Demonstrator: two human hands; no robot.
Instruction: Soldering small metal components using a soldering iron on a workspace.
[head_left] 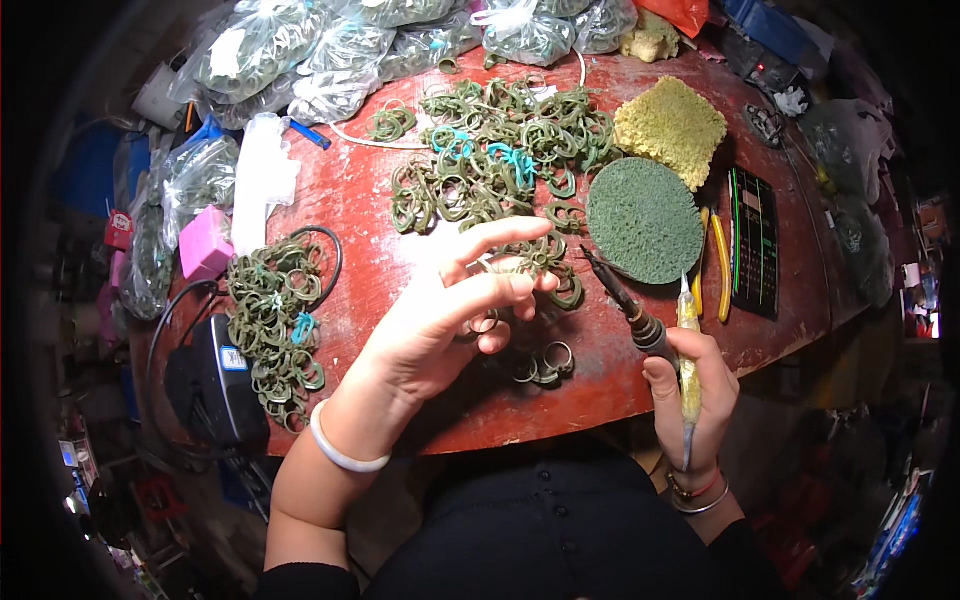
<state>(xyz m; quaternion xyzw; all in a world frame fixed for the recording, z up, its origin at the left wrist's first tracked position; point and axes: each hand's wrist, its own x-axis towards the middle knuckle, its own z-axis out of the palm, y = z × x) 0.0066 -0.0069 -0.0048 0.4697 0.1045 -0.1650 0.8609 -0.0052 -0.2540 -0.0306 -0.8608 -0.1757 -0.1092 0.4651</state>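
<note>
My left hand (450, 300) is raised over the red bench (330, 390) beside green rings (490, 160), its index finger stretched, the others loosely curved and apart; a small ring shows among the lower fingers, worn or held I cannot tell. My right hand (700, 400) grips a dark soldering-iron-like tool (630, 310), tip pointing up-left, and a slim yellow-wrapped pick (688, 370) with a pale pointed tip. Just above them lies a round green pad (645, 220). A few loose rings (555, 365) lie below my left fingers.
A second ring pile (280, 350), a black power unit (215, 390) with cables and a pink block (205, 240) sit left. Bagged rings (340, 60) line the back. A yellow sponge (670, 125), yellow-handled pliers (720, 265) and a dark panel (752, 240) are right.
</note>
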